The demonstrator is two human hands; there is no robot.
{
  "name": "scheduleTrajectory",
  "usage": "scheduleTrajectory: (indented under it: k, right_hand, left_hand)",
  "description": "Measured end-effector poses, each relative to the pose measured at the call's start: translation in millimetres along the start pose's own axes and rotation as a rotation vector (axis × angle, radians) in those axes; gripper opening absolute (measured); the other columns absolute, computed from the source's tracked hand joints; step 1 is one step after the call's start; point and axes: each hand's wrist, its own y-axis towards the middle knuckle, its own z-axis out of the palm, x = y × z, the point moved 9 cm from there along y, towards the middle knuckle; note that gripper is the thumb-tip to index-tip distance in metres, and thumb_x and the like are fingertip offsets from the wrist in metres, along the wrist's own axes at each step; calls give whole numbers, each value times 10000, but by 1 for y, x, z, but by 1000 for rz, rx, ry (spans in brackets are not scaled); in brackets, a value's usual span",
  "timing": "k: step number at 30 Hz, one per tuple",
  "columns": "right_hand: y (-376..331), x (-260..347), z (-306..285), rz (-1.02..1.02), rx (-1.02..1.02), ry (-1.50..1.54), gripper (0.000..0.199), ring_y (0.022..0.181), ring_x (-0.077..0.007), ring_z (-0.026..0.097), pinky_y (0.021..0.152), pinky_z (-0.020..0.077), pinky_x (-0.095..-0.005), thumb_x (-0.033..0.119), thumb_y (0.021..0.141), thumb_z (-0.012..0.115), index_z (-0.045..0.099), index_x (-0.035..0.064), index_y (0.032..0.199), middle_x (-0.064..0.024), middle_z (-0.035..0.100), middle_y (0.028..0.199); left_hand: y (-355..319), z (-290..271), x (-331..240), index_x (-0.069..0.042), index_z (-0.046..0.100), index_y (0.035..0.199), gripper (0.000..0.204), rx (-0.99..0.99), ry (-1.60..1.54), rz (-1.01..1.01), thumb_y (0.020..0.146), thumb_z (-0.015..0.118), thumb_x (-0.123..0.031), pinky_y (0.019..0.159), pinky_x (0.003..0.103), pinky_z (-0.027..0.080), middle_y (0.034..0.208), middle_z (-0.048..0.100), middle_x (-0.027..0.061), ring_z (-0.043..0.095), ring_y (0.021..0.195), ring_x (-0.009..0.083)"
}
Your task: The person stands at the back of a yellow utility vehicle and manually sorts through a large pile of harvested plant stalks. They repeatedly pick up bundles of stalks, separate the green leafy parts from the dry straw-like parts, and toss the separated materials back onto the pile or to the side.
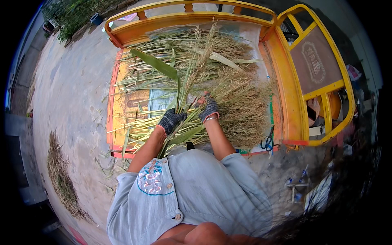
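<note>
My left hand, in a dark grey knit glove, is closed around the lower part of an upright bunch of grain stalks. Long green leaves and loose tan seed heads rise from that bunch. One broad leaf juts out to the left. Just right of the bunch is my right hand, gloved the same way, with reddish fingertips showing. Its fingers are slightly bent and apart, and I see nothing held in them. Beneath both hands lie more cut stalks, their bushy seed heads toward the right.
The stalks lie on a yellow-orange cart bed with a raised rail along the far side. At right stands a yellow frame with a brown panel. Dark-handled scissors are at the near right corner. A dry stalk pile lies on the concrete.
</note>
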Motion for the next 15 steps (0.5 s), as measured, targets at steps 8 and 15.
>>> scheduleTrajectory:
  k: [8, 15]
  right_hand:
    - [12, 71, -12, -57, -260, 76, 187, 423, -153, 350, 421, 341, -307, 259, 890, 437, 481, 123, 769, -5, 381, 538]
    - [-20, 69, 5, -101, -287, 272, 146, 435, -154, 368, 417, 335, -275, 220, 869, 468, 460, 102, 783, -19, 418, 543]
  left_hand:
    - [-10, -19, 5, -15, 572, 981, 255, 50, 8, 17, 757, 649, -109, 632, 217, 420, 823, 588, 15, 511, 700, 86]
    - [-15, -51, -24, -49, 527, 850, 95, -55, 46, 62, 769, 574, -61, 464, 198, 366, 665, 558, 23, 462, 506, 78]
